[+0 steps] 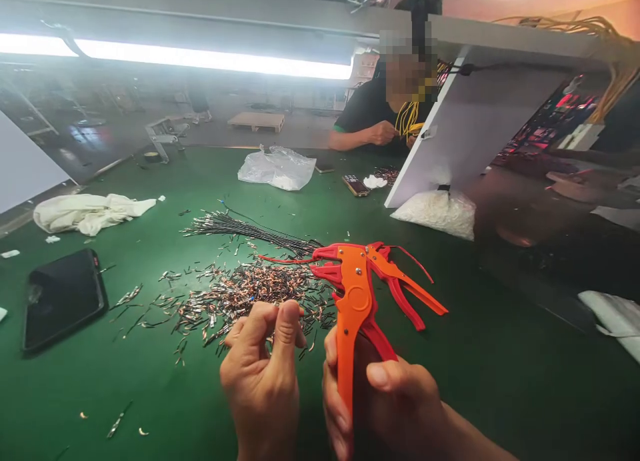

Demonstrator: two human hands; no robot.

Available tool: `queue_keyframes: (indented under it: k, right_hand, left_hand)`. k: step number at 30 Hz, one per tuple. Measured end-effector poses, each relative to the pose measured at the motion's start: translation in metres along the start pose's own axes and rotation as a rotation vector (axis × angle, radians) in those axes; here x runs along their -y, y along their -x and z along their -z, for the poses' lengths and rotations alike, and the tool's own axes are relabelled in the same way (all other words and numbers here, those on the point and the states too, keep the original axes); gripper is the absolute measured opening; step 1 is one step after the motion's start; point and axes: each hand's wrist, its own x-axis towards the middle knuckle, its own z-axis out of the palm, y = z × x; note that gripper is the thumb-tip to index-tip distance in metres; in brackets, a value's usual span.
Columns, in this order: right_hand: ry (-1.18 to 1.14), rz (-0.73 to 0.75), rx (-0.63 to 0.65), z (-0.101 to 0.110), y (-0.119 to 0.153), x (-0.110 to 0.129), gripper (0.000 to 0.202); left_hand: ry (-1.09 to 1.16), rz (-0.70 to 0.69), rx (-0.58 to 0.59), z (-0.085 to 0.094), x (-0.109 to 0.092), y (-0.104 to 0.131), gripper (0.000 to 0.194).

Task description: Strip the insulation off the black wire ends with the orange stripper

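My right hand (pixel 390 388) is wrapped round the handles of an orange and red wire stripper (pixel 356 281), whose jaws point left. Close behind it is a second set of orange and red tool handles (pixel 407 288). My left hand (pixel 265 368) is raised beside the stripper, thumb and fingers pressed together; whatever they pinch is hidden. Beyond it spreads a pile of short wire offcuts (pixel 255 288), black and copper-coloured. A bundle of black wires (pixel 240 228) with bare ends lies behind the pile. Thin red strands (pixel 285 260) stick out near the jaws.
On the green table (pixel 190 414) lie a black phone (pixel 64 301), a white cloth (pixel 93 213), a clear plastic bag (pixel 277 168) and a bag of white pieces (pixel 437 211). A slanted white panel (pixel 465 121) stands at right. Opposite, a person (pixel 367 111) handles yellow wires (pixel 410 120).
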Motion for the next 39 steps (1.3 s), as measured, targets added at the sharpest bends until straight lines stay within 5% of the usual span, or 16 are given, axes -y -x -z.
queue_keyframes:
  k: [10, 15, 19, 24, 30, 35, 39]
  right_hand:
    - [0.263, 0.138, -0.05, -0.003, 0.0, 0.0, 0.051]
    - [0.318, 0.17, -0.104, -0.002, -0.003, 0.0, 0.05]
    - [0.293, 0.179, -0.133, -0.004, -0.003, 0.003, 0.046]
    - [0.271, 0.16, -0.083, -0.008, -0.003, 0.006, 0.056]
    - [0.367, 0.162, -0.267, -0.004, 0.001, 0.002, 0.069]
    - [0.479, 0.133, -0.343, 0.004, 0.006, 0.003, 0.065]
    - [0.516, 0.064, -0.283, -0.005, 0.004, 0.014, 0.062]
  left_hand:
    - [0.129, 0.203, 0.262, 0.002, 0.001, -0.004, 0.03]
    - [0.032, 0.17, 0.304, 0.0, 0.006, -0.004, 0.024]
    - [-0.05, 0.066, 0.283, -0.002, 0.008, -0.003, 0.02]
    - [-0.075, -0.13, 0.001, 0.002, 0.003, -0.002, 0.012]
    - [0.004, 0.121, 0.289, -0.015, 0.004, 0.018, 0.025]
    - [-0.12, 0.096, 0.293, -0.02, 0.008, 0.024, 0.03]
    - [-0.146, -0.11, 0.167, -0.008, 0.009, 0.01, 0.018]
